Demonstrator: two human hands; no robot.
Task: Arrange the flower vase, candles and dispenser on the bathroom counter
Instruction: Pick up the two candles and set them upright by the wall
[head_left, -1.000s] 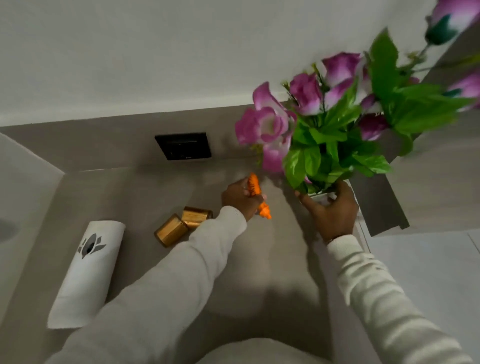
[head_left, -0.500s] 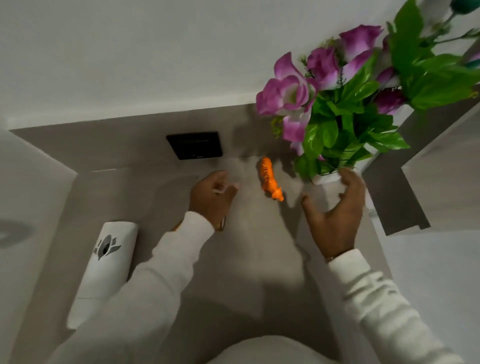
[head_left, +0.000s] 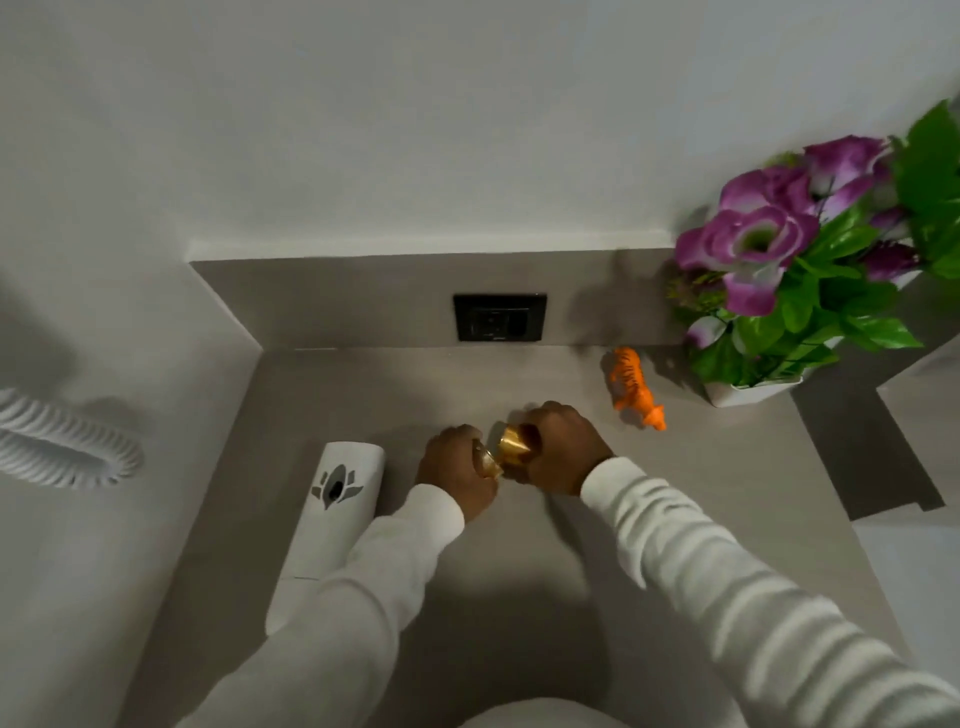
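We are looking down at a grey surface (head_left: 701, 499) running back to a low upstand and a pale wall, with a black socket plate (head_left: 500, 317) set into the upstand. Our left hand (head_left: 457, 470) is clenching its fingers (head_left: 470, 441) around one gold candle (head_left: 488, 460), and our right hand (head_left: 563, 449) is grasping the second gold candle (head_left: 514, 446), the two shiny metal tins meeting edge to edge between the hands, tilted, near the middle of the surface. The white dispenser (head_left: 332, 514), marked with a dark flower emblem, is lying on its side just left of our left sleeve. The flower vase (head_left: 748, 389), white with purple blooms and green leaves, is standing upright at the far right, with an orange toy tiger (head_left: 631, 384) beside it.
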